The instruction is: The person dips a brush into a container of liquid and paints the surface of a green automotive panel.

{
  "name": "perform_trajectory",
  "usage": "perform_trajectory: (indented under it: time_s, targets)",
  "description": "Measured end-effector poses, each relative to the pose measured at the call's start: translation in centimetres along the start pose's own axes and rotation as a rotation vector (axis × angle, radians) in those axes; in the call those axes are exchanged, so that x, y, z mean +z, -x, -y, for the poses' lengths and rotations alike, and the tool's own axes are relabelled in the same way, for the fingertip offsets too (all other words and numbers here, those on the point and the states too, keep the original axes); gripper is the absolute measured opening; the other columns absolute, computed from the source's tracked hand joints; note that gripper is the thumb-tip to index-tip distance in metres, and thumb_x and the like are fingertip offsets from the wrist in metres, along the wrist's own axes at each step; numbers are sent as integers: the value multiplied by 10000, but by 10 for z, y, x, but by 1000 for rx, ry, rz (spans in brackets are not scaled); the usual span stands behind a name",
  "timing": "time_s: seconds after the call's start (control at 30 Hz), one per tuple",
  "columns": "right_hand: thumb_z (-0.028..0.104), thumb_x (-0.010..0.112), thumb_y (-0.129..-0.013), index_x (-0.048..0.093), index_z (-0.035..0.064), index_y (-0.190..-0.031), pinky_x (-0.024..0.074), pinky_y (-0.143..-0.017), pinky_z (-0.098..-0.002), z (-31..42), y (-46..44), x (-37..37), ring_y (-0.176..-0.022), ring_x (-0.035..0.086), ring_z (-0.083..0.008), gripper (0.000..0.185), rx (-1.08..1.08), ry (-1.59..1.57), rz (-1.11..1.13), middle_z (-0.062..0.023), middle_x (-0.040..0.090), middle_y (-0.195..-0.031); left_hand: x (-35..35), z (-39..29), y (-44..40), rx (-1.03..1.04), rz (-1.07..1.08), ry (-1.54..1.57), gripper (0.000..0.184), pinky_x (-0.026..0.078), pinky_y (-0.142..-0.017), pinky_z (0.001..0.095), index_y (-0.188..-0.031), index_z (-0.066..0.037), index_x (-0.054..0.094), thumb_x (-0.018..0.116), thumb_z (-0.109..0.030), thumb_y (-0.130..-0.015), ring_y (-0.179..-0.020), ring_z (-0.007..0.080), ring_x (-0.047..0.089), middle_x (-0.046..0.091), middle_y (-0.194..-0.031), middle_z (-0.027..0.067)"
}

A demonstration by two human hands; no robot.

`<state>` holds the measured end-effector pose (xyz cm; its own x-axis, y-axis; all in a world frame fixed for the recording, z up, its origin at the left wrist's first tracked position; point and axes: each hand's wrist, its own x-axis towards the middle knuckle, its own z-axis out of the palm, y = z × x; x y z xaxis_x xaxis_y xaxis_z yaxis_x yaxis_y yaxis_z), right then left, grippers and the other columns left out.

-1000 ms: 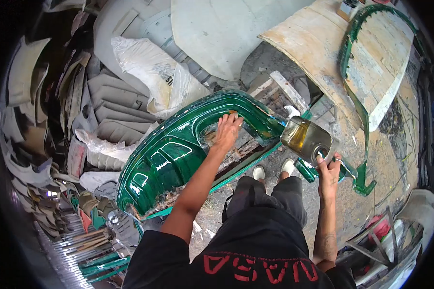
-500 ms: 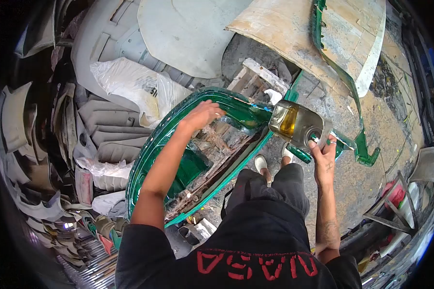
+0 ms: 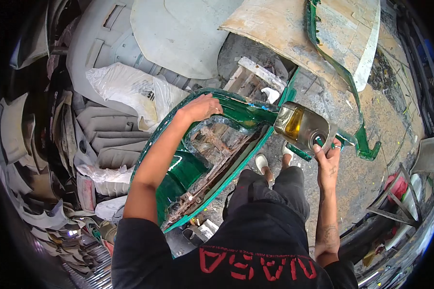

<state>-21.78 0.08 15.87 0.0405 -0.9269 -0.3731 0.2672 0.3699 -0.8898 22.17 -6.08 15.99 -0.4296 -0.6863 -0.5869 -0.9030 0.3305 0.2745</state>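
Observation:
My left hand [image 3: 202,108] lies on the inner face of a glossy dark green moulded shell [image 3: 187,180], close to its far rim, fingers stretched along the surface. Beside the shell's right end, my right hand [image 3: 329,161] grips a translucent greyish plastic jug [image 3: 306,126], thumb near its round mouth. Amber liquid shows through the jug's left part, and the jug is tilted. Rough, stained boards and debris [image 3: 212,147] show through the shell's opening. Part of my right fingers is hidden behind the jug.
A white plastic sack [image 3: 125,89] and stacked grey moulded pieces [image 3: 113,130] lie to the left. Large pale panels [image 3: 178,36] stand beyond. A long green strip [image 3: 345,74] leans at the right, near a metal frame [image 3: 395,202] on the stained floor.
My left hand has shifted slightly left and up along the shell, its fingers nearer the rim. The jug in my right hand has moved a little right in view.

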Motion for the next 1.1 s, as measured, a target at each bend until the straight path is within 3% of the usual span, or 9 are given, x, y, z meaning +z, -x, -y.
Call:
perform_trajectory:
  time_s: [0.13, 0.2, 0.27, 0.4, 0.47, 0.6, 0.63, 0.93, 1.1]
  targets:
    - [123, 729, -861, 383, 48, -1263, 445, -937, -318, -6, -1, 1, -1038, 576, -174, 536, 44, 20, -11, -104, 603, -1133, 14, -10, -16, 94, -26, 73, 202, 411, -955, 463, -1060, -144, 697, 548, -235, -958, -1025, 324, 555, 645, -1037, 67]
    - [112, 722, -865, 385, 46, -1261, 438, -944, -320, -6, -1, 4, -1037, 570, -171, 524, 18, 9, -16, -100, 597, -1140, 36, -2, -22, 219, -236, 17, 201, 414, -938, 461, -1054, -135, 697, 549, -233, -959, -971, 322, 555, 641, -982, 63]
    - [107, 718, -866, 384, 45, -1261, 436, -944, -320, -8, -2, 4, -1039, 567, -169, 521, 18, 6, -7, -99, 595, -1144, 26, 5, -14, 108, -94, 44, 205, 412, -933, 465, -1050, -116, 695, 543, -220, -960, -975, 333, 567, 638, -951, 72]
    - [102, 711, -867, 382, 44, -1268, 436, -936, -313, -3, -2, 10, -1032, 563, -163, 522, 24, -2, -5, -92, 593, -1146, 15, 6, 38, -7, -257, 41, 230, 402, -949, 467, -1053, -90, 693, 503, -191, -970, -968, 338, 575, 634, -971, 107]
    - [103, 709, -868, 383, 46, -1271, 436, -933, -311, -3, -5, 12, -1025, 563, -162, 522, 8, -18, -2, -89, 595, -1142, 27, -4, 52, -24, -491, 59, 271, 410, -922, 424, -1072, -108, 706, 486, -203, -947, -953, 338, 562, 620, -1013, 79]
    - [106, 707, -869, 386, 50, -1276, 433, -927, -306, -3, -10, 18, -1006, 564, -158, 522, 38, 7, 6, -82, 602, -1124, 58, -42, 29, -34, -594, 216, 263, 417, -844, 416, -1123, -76, 676, 518, -167, -934, -852, 339, 531, 600, -906, 103]
    - [122, 651, -909, 373, 64, -1330, 417, -957, -306, -6, -13, 17, -1105, 534, -172, 508, 31, 48, 58, -93, 562, -1254, 63, -41, 32, -51, -605, 225, 263, 417, -844, 416, -1123, -76, 676, 518, -167, -934, -852, 339, 531, 600, -906, 103]
    - [158, 654, -917, 394, 56, -1334, 429, -915, -300, 1, -29, 44, -1067, 535, -153, 502, 17, 188, 184, -69, 572, -1225, 123, -51, 83, -625, -1251, 275, 248, 427, -760, 415, -1124, -47, 660, 533, -24, -912, -822, 323, 522, 590, -872, 127]
    - [178, 664, -912, 401, 50, -1322, 441, -913, -307, 9, -37, 58, -1070, 544, -169, 503, 81, 282, 261, -65, 562, -1205, 122, -82, 29, -412, -1423, 492, 249, 429, -762, 406, -1109, -53, 676, 566, -1, -892, -806, 313, 514, 600, -869, 136]
